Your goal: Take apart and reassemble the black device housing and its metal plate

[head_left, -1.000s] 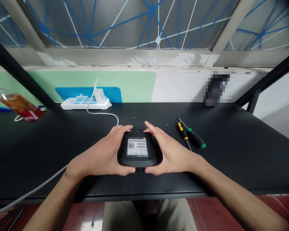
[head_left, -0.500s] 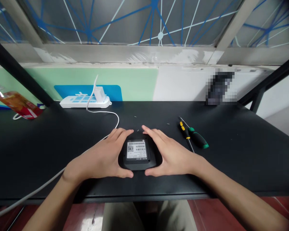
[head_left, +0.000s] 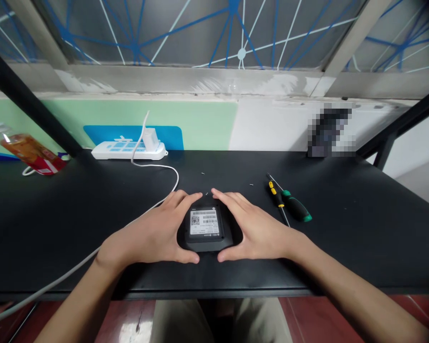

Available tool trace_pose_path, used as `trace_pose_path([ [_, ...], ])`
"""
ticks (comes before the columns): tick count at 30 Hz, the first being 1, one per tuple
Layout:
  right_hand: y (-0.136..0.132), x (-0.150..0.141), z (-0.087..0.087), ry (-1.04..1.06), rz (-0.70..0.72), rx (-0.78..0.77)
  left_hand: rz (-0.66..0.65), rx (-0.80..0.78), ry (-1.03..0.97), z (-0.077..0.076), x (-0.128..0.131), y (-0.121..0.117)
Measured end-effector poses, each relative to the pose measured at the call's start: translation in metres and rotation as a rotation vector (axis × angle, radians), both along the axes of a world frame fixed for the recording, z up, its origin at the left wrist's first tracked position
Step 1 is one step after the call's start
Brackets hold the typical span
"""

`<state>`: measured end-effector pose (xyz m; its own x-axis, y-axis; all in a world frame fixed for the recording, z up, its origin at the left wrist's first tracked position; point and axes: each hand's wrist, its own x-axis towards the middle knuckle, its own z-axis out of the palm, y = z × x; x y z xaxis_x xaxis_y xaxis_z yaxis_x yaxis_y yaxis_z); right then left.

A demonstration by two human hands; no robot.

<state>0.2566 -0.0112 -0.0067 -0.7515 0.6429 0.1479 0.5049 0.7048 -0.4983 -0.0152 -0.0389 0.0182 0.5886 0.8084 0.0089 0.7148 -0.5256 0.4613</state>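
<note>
A flat black electronic box (head_left: pixel 209 247) lies on the black table, with a white barcode and QR label (head_left: pixel 204 222) facing up. My left hand (head_left: pixel 164 226) curves around its left side, thumb toward me and fingers toward the back. On the opposite side, my right hand (head_left: pixel 252 227) mirrors that shape, with a dark gap between its palm and the box. Both thumbs extend in front of the near edge, fingers apart; I cannot tell if any finger touches the box. Just beyond my fingertips lies a tiny screw (head_left: pixel 206 194).
Right of my hands lie a yellow-and-black screwdriver (head_left: pixel 276 194) and a green-and-black screwdriver (head_left: pixel 296 206). Two more small screws (head_left: pixel 203 173) are farther back. A white cable (head_left: pixel 177 177) runs from a power strip (head_left: pixel 128 150) past my left arm. A drink bottle (head_left: pixel 32 151) leans at far left.
The whole view has shifted slightly to the left, so things appear a little farther right. My hands and the box keep nearly the same arrangement.
</note>
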Motion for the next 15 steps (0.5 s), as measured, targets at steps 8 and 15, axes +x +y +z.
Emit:
trace_pose_path([
  [8, 0.0002, 0.0006, 0.0007, -0.023, -0.002, 0.002, -0.046, 0.052, 0.012, -0.0005, -0.0016, 0.0004],
  [15, -0.0008, 0.0016, 0.0042, -0.076, -0.018, -0.029, 0.006, -0.055, 0.046, 0.0074, 0.0010, -0.0021],
])
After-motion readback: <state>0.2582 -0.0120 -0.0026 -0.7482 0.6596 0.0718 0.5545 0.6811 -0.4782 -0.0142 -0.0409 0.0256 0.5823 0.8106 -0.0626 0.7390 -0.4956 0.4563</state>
